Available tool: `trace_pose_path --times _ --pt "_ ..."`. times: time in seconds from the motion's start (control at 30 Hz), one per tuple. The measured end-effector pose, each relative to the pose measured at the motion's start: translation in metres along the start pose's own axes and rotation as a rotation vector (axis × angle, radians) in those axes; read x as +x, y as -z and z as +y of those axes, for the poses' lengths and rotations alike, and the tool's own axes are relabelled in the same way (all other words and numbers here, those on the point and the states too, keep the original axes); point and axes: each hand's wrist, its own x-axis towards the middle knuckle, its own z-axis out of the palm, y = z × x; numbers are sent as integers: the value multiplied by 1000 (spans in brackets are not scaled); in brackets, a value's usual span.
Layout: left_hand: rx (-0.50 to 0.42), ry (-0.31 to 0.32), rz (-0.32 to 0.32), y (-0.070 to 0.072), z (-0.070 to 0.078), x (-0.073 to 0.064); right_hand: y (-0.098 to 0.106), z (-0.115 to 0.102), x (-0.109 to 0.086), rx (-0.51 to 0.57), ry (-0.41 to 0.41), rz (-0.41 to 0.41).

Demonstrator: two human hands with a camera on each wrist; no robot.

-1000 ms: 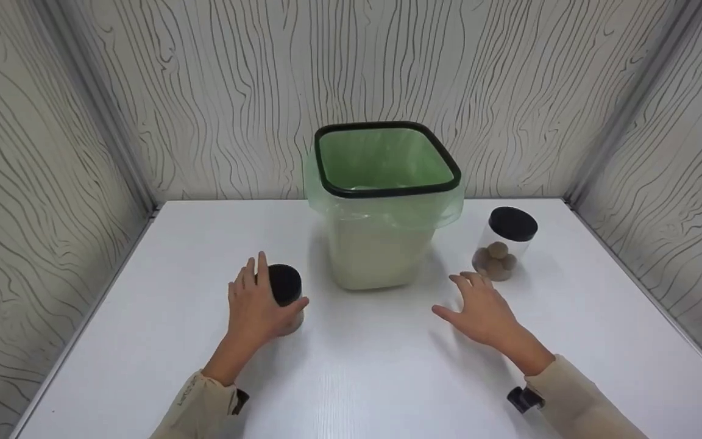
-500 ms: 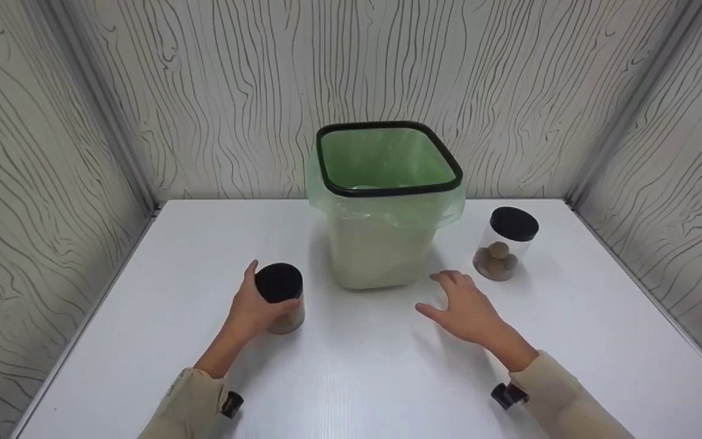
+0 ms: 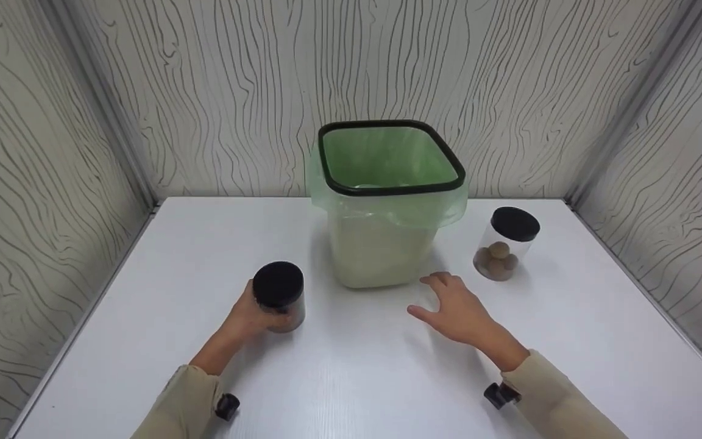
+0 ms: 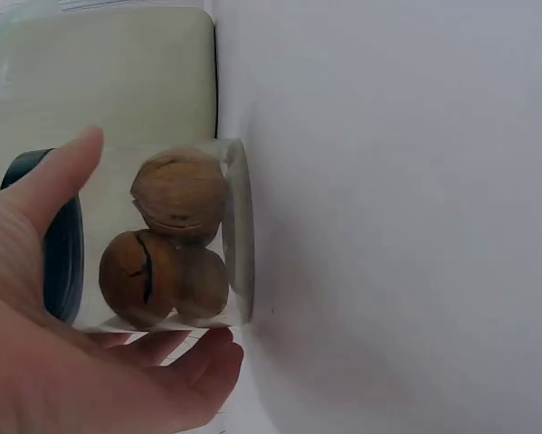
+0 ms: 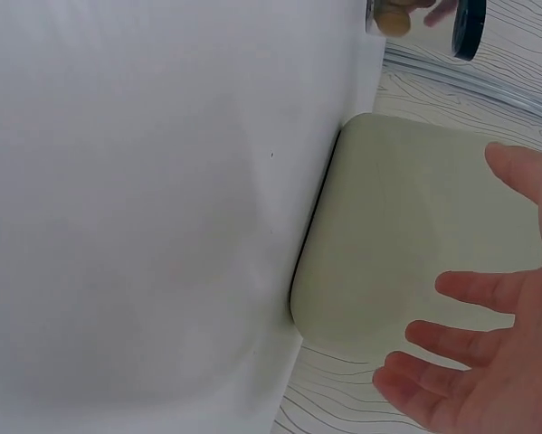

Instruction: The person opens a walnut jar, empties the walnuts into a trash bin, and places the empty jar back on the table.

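Observation:
My left hand grips a clear jar with a black lid, standing on the table at left of centre. In the left wrist view the thumb lies on one side of the jar and the fingers on the other. Several walnuts lie inside it, one with a dark crack. My right hand hovers over the table in front of the bin, fingers spread and slightly bent, holding nothing. The right wrist view shows this hand before the bin's pale wall.
A pale square bin with a black rim and a green liner bag stands at centre back. To its right is another black-lidded jar with several round brown things inside. The white table is enclosed by wood-patterned panels.
My left hand has closed round the jar and its fingers have slid lower on it. The right hand has moved left, away from the right jar.

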Motion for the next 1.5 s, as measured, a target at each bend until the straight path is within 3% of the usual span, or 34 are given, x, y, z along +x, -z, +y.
trace_pose_path --times 0.13,0.37,0.57,0.9,1.23,1.5 --pt "15 12 -3 -2 0 2 -2 0 0 0 7 2" --pt "120 47 19 -11 1 1 -5 -2 -1 9 13 -13" --pt "104 -20 -48 -22 10 -4 -4 -6 0 46 37 -8" --pt "61 -229 -166 -45 33 -8 0 -12 4 186 102 11" --pt "140 -277 -185 -71 51 -14 3 -28 7 333 314 -26" --pt "126 -325 -202 -89 60 -16 5 -38 5 424 377 -78"
